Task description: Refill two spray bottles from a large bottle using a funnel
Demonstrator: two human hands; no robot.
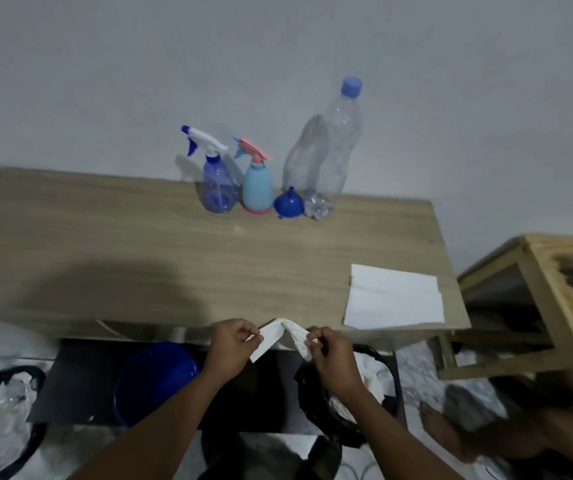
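At the back of the wooden table [139, 258], against the wall, stand a clear blue spray bottle [218, 188] with a white and blue trigger, a light blue spray bottle [258, 188] with a pink trigger, a blue funnel [289, 203] turned mouth down, and a large clear bottle [326, 157] with a blue cap. Below the table's front edge, my left hand [231, 346] and my right hand [330, 355] each pinch an end of a crumpled white paper towel [283, 336], which bends upward between them.
A stack of folded white paper towels [394, 297] lies at the table's front right corner. Under the table stand a blue bucket [155, 379] and a black bin [375, 382] holding used paper. A wooden stool [555, 299] is on the right.
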